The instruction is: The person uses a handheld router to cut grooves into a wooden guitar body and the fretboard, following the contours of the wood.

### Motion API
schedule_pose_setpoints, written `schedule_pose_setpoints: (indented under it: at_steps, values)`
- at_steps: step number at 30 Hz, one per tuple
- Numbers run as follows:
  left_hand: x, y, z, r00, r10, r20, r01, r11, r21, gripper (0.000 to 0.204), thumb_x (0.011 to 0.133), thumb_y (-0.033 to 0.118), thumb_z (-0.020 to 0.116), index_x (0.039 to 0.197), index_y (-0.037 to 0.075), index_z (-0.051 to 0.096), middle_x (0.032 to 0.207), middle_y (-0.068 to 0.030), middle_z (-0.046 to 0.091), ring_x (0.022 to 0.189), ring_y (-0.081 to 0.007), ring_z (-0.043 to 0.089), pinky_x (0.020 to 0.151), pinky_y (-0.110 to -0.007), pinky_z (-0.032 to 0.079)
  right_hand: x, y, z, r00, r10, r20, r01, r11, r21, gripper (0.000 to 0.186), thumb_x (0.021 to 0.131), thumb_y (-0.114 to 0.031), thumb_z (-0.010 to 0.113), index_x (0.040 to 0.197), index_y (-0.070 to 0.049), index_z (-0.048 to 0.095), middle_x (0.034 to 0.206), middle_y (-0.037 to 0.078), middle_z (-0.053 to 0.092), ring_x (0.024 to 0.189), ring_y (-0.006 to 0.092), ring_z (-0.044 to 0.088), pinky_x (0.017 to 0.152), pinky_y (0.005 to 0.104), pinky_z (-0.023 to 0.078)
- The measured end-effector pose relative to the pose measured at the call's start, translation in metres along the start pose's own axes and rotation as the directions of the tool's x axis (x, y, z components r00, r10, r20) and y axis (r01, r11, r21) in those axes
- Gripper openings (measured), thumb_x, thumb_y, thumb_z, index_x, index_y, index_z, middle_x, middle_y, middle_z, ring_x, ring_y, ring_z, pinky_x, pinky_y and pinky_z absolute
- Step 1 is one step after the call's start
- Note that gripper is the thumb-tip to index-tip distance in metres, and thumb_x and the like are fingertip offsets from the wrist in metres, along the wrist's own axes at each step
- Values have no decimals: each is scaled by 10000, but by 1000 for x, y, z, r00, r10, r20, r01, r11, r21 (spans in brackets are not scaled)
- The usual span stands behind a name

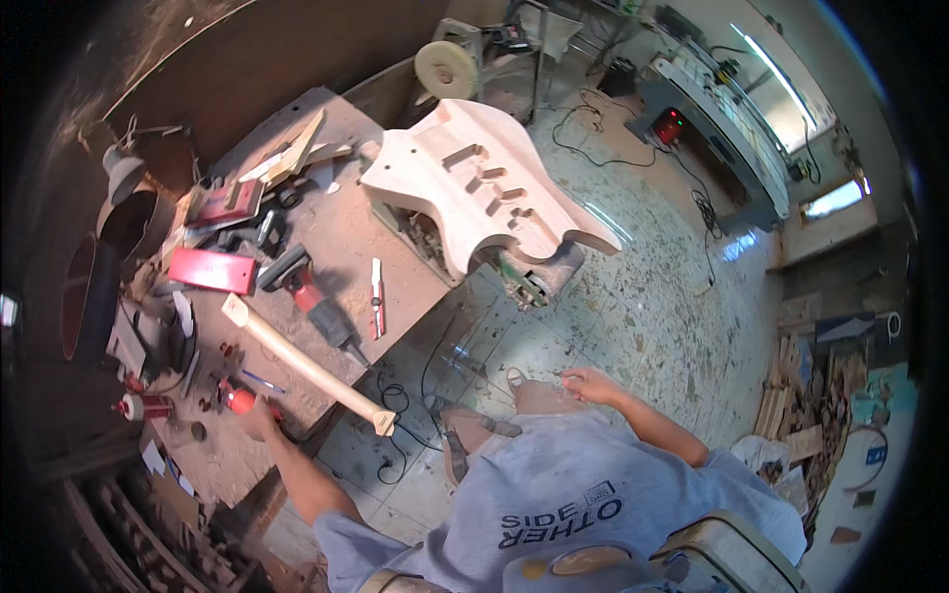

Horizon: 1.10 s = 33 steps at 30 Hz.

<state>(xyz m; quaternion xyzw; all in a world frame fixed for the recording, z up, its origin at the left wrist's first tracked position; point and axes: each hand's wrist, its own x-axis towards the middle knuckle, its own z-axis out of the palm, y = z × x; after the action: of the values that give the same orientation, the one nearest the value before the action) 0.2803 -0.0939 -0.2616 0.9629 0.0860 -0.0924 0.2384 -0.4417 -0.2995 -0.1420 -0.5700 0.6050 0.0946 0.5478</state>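
My left hand (255, 417) is closed on a small red tool (237, 398) at the bench's left. Beside it lie a blue pen (263, 382) and a pale wooden neck (306, 366). My right hand (585, 385) hangs over the floor at my right, fingers curled together, with perhaps something small at the fingertips. Above the neck are a red-and-grey power tool (316, 306), a utility knife (378, 301) and a red block (210, 269). An unpainted guitar body (440, 163) with routed cavities rests raised at the bench's far right corner.
The workbench (400, 277) carries wood offcuts, a lamp (124, 170) and jars. A buffing wheel (445, 69) stands behind. Cables (390, 400) snake over the debris-strewn floor (672, 296). A grey machine (741, 148) is at the far right, a wood pile (796, 415) at the right wall.
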Motion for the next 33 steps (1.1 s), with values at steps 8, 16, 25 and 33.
schedule_pose_setpoints:
  at_steps: [8, 16, 25, 33]
  values:
    - [-102, -48, -41, 991, 30, -128, -54, 979, -194, 689, 716, 417, 826, 1240, 1, 664, 1150, -204, 737, 1037, -373, 713, 940, -495, 526, -25, -34, -19, 951, -184, 247, 252, 926, -280, 594, 1029, -485, 606, 1437, -54, 603, 1342, 189, 676, 1220, 318, 637, 1033, 412, 491]
    - [-329, -38, -139, 916, 275, -292, -323, 938, -129, 692, 711, 235, 852, 1328, 19, 628, 1164, -183, 726, 1042, -337, 708, 935, -439, 537, -89, -204, -60, 428, -749, 506, 867, 499, 5, 436, 1029, -383, 628, 1286, -33, 669, 1276, 198, 661, 1218, 379, 627, 1020, 457, 497]
    - [-537, 71, -235, 522, 815, -254, -769, 578, 274, 662, 665, 140, 797, 1305, 55, 650, 1211, -144, 683, 1100, -369, 636, 970, -475, 506, -157, -238, -101, -354, -855, 378, 935, -329, 130, 517, 913, -299, 769, 1273, 20, 579, 1179, 194, 599, 1125, 374, 625, 984, 435, 517]
    - [-648, 182, -272, -71, 972, 223, -906, -156, 393, 517, 673, 120, 746, 1179, 36, 680, 1158, -71, 647, 1037, -274, 615, 922, -424, 520, -182, -223, -142, 26, -888, 459, 900, -179, -397, 867, 799, -321, 854, 1467, 54, 451, 1330, 252, 614, 1325, 403, 555, 1129, 470, 443]
